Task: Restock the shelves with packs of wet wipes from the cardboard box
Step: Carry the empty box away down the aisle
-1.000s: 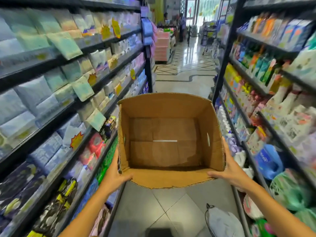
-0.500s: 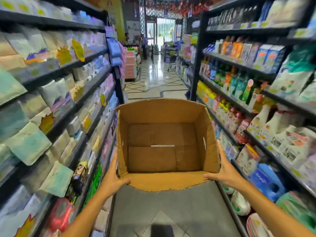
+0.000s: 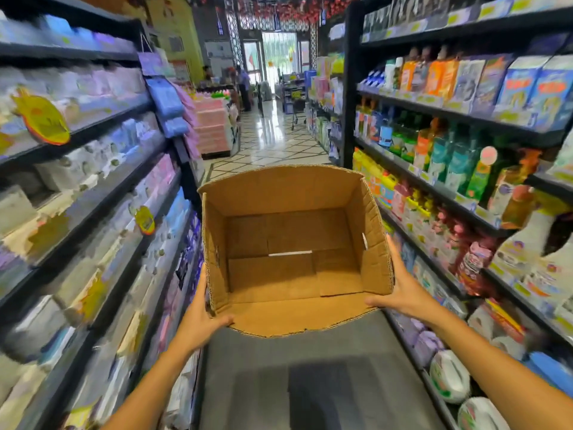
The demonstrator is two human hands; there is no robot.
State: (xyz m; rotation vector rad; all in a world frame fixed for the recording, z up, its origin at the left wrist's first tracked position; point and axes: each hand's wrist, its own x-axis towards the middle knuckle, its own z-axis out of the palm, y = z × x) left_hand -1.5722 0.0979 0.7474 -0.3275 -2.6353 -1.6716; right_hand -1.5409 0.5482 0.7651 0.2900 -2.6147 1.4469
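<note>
Fingers of left hand [image 3: 198,318] and right hand [image 3: 403,293] clamp cardboard box [image 3: 288,243] (empty) | stocked shelves [image 3: 93,187] flank both sides

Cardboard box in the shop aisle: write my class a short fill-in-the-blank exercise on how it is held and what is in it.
1. The cardboard box is held by ____ hands.
2. Inside, the box is ____ of wet wipe packs.
3. The left hand grips the near left corner, and the right hand holds the ____ side.
4. The bottles stand on the shelves to the person's ____.

Missing words: two; empty; right; right
</note>
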